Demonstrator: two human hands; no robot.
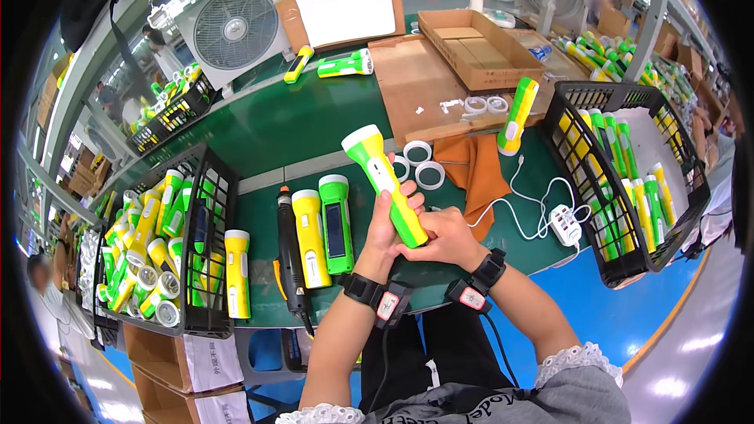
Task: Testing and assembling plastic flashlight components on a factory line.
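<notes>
A green-and-yellow flashlight (375, 166) with a white head is held tilted over the bench, its head up and to the left. My left hand (383, 228) is wrapped round its body, thumb along the side. My right hand (448, 235) is closed round the tail end, close against the left. Left of my hands lie a green flashlight (336, 228) with a dark panel, a yellow flashlight (312, 243) and a black electric screwdriver (290, 255). Another yellow flashlight (237, 275) lies beside the left crate. White rings (430, 175) lie just beyond my hands.
Black crates of flashlights stand left (206, 235) and right (638, 250). An orange cloth (473, 177), an upright flashlight (517, 119) and a white charger (564, 225) with a looping cable lie rightward. Behind are a cardboard tray (491, 78) and a fan (236, 27).
</notes>
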